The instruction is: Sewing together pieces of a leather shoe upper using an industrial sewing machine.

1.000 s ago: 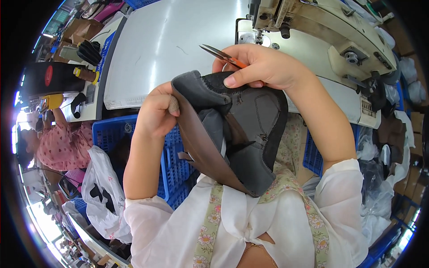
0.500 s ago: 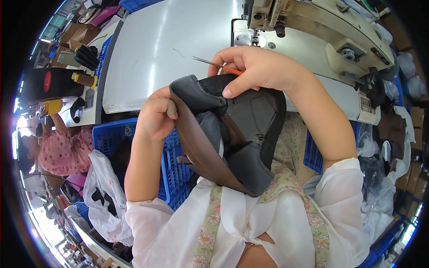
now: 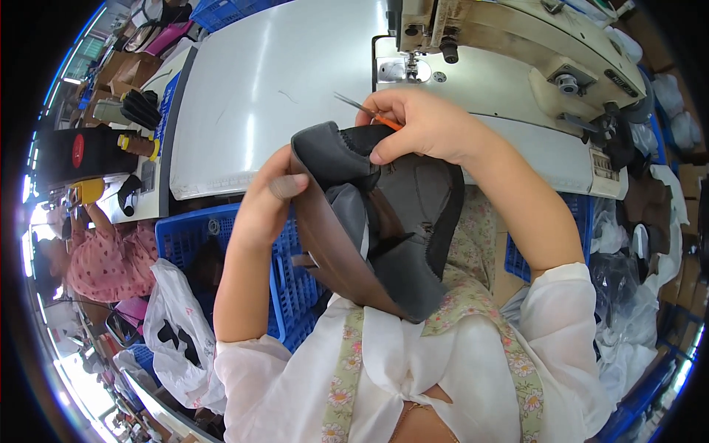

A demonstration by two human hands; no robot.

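A shoe upper [image 3: 336, 240], brown outside with a dark grey and black lining, hangs tilted in front of my chest. My left hand [image 3: 275, 190] is closed on its upper left edge, with a tan wrap around the thumb. On the far edge, my right hand [image 3: 417, 127] pinches the lining between thumb and fingers. The same hand also holds small scissors [image 3: 385, 122] with orange handles, their blades pointing out to the left. The fingertips behind the upper are hidden.
Beyond my hands is a white sewing table [image 3: 244, 96] with a sewing machine [image 3: 509, 59] at the right. Blue crates [image 3: 193, 221] stand below the table's edge. A white plastic bag [image 3: 173, 332] is at the left, near another person in pink [image 3: 111, 255].
My right hand and the scissors have shifted slightly. The left hand has turned, its thumb now lying along the upper's edge. The upper has tilted a little.
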